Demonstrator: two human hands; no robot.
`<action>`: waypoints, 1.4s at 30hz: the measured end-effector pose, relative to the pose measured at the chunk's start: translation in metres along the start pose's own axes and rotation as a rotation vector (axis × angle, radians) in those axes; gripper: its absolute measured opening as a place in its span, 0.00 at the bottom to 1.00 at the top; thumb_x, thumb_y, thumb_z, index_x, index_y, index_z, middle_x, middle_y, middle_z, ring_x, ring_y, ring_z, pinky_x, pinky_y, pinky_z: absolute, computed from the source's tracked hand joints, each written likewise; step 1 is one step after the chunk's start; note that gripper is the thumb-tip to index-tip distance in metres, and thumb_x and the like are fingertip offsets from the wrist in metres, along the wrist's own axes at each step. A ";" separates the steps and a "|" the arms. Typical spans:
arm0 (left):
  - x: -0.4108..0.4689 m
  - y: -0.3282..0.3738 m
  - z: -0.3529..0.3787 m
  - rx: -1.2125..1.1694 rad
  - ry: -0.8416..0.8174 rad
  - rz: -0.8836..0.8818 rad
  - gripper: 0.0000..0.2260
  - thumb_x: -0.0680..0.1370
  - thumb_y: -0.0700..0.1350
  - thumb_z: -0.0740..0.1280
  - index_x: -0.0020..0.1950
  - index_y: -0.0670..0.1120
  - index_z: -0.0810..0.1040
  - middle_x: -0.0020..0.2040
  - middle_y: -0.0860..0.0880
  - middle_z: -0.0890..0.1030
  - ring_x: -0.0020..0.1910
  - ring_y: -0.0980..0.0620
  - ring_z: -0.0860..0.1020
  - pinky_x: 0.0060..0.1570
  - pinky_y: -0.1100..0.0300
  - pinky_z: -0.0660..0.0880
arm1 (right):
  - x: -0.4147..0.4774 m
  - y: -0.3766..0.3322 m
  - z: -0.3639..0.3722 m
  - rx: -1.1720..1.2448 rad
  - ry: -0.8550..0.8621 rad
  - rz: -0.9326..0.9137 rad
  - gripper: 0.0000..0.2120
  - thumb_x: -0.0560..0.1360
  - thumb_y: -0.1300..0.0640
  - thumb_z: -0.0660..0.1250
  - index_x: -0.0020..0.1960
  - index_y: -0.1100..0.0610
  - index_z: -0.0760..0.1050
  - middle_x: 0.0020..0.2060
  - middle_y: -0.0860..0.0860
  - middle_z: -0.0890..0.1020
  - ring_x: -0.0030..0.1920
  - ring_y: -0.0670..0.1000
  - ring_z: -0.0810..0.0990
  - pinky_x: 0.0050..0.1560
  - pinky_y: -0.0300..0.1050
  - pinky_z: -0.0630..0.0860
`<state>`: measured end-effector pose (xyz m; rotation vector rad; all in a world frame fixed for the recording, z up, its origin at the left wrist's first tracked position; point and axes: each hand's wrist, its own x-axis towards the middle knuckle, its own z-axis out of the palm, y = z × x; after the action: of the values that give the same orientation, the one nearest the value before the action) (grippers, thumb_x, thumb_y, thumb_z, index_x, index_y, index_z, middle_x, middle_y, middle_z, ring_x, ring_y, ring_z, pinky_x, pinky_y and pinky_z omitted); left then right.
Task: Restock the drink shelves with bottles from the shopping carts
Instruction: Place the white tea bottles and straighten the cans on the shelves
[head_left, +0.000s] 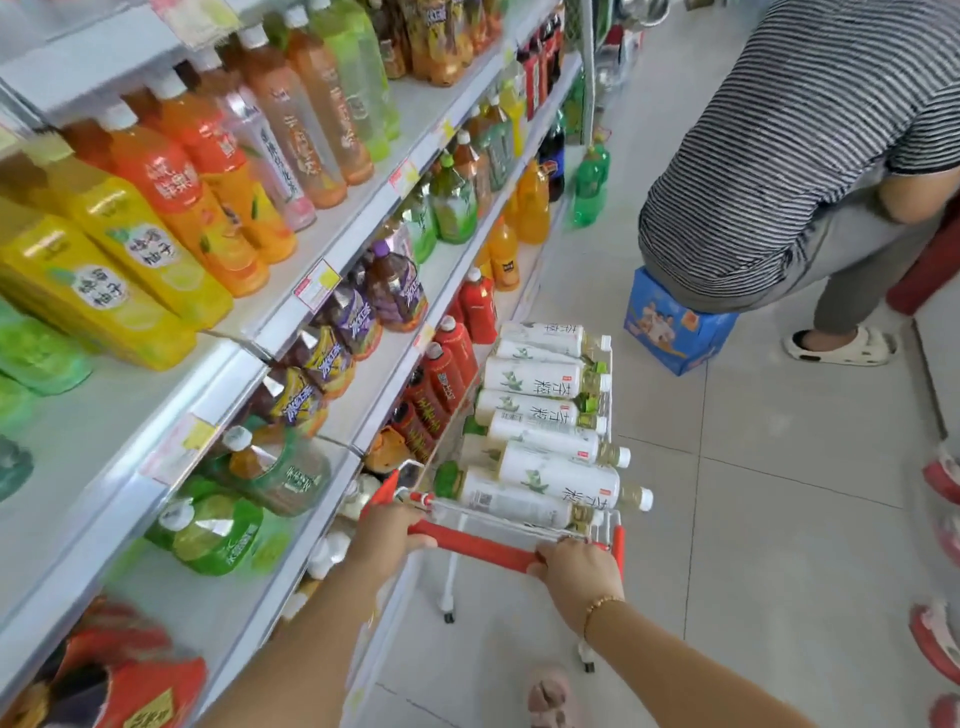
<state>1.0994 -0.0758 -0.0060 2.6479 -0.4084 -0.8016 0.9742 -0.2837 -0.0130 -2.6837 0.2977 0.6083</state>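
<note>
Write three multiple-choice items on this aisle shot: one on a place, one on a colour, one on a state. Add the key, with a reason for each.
1. Where does the cart stand relative to the drink shelves?
A. In the aisle, on the person's right of them
B. On the person's left of them
C. Behind the seated person

2. What colour is the cart's handle bar?
A. Blue
B. Red
C. Green

3. What are the left hand and right hand doing?
A. Both hang free
B. The left lifts a bottle
C. Both hold the handle bar

Key:
1 A: the shelves run along the person's left, and the cart is beside them on the tiled floor.
2 B: the bar between the two hands is red.
3 C: the fingers of each hand curl over one end of the bar.
</note>
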 end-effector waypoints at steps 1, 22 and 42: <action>0.012 0.001 -0.009 0.007 0.000 -0.005 0.17 0.71 0.47 0.73 0.58 0.43 0.81 0.53 0.47 0.82 0.54 0.52 0.78 0.46 0.70 0.65 | 0.013 -0.001 -0.007 0.004 -0.001 -0.002 0.15 0.80 0.46 0.54 0.57 0.53 0.73 0.51 0.51 0.79 0.53 0.54 0.78 0.50 0.46 0.72; 0.196 0.050 -0.104 0.063 -0.099 -0.022 0.08 0.71 0.46 0.73 0.42 0.42 0.80 0.37 0.46 0.78 0.39 0.50 0.77 0.37 0.62 0.69 | 0.206 0.061 -0.163 0.283 -0.055 0.107 0.09 0.76 0.52 0.64 0.53 0.52 0.78 0.51 0.50 0.80 0.52 0.52 0.80 0.53 0.43 0.74; 0.315 0.242 -0.103 0.099 -0.135 0.044 0.37 0.67 0.50 0.76 0.72 0.49 0.65 0.68 0.50 0.72 0.63 0.51 0.73 0.60 0.59 0.71 | 0.348 0.171 -0.303 0.434 -0.132 -0.176 0.13 0.66 0.55 0.76 0.50 0.49 0.79 0.42 0.45 0.76 0.42 0.43 0.73 0.44 0.35 0.71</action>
<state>1.3689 -0.3840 0.0219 2.6733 -0.5531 -0.9735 1.3463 -0.6025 0.0317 -2.2150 0.1358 0.5865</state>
